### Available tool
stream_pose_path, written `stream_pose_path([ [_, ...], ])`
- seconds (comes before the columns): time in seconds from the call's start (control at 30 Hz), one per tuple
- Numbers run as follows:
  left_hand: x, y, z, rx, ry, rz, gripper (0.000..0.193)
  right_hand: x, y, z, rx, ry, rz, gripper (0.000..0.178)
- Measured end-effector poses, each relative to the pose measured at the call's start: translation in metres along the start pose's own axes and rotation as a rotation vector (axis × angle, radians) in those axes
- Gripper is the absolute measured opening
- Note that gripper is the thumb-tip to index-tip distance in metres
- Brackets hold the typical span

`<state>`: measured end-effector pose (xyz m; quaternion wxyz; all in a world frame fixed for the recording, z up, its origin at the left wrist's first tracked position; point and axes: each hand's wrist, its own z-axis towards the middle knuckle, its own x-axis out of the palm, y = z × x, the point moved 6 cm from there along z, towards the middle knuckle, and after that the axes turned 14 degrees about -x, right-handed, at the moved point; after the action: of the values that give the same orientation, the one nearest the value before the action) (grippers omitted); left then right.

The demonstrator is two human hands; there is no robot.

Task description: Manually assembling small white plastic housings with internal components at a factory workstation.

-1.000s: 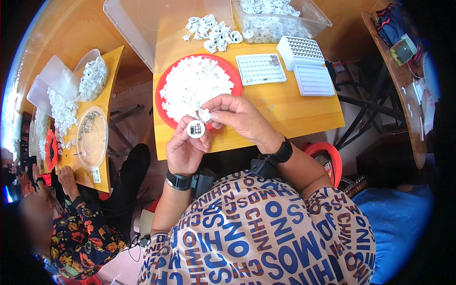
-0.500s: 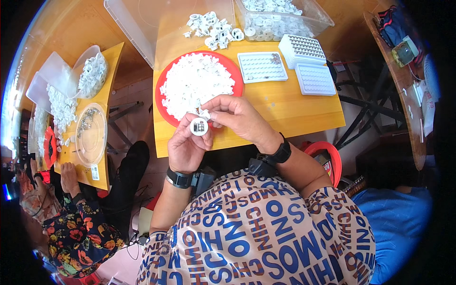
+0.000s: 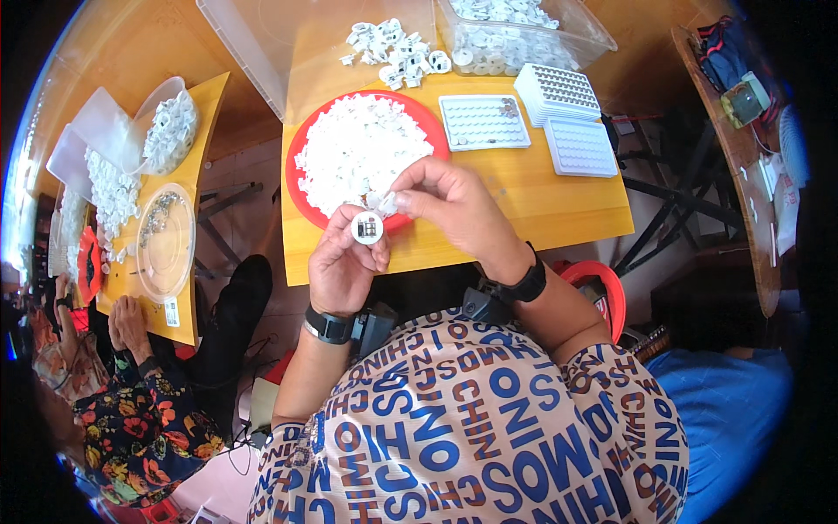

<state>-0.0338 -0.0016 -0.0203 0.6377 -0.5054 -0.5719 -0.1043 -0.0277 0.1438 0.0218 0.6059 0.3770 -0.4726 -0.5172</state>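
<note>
Head | left hand [image 3: 343, 272]: gripping one round part [image 3: 367, 228] | right hand [image 3: 456, 210]: pinching one white piece [image 3: 388, 203] | one red tray [image 3: 439, 147]

The yellow table [image 3: 559, 205] bears a red dish [image 3: 302, 199], white trays [image 3: 476, 118], white parts [image 3: 408, 65] and a clear bin [image 3: 580, 48].

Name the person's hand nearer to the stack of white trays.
Right. The right hand is left of the stack of white trays, nearer the person; the left hand, holding a round white piece, is farther left.
</note>
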Motion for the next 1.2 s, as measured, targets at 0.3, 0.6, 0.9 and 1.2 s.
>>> stream_pose_path([
  [0.3, -0.003, 0.002, -0.002, 0.024, -0.081, 0.085, 0.022, 0.021, 0.012, -0.006, -0.042, 0.125, -0.216, 0.006],
  [0.6, -0.001, 0.005, -0.004, 0.024, -0.151, 0.094, 0.021, 0.024, 0.016, -0.007, -0.129, 0.157, -0.417, 0.005],
  [0.9, 0.002, 0.003, -0.007, 0.085, -0.192, 0.128, 0.017, 0.027, 0.017, -0.010, -0.182, 0.107, -0.377, 0.007],
  [1.2, 0.003, 0.007, -0.004, 0.050, -0.149, 0.089, 0.018, 0.021, -0.002, -0.013, 0.014, 0.081, -0.091, 0.011],
])
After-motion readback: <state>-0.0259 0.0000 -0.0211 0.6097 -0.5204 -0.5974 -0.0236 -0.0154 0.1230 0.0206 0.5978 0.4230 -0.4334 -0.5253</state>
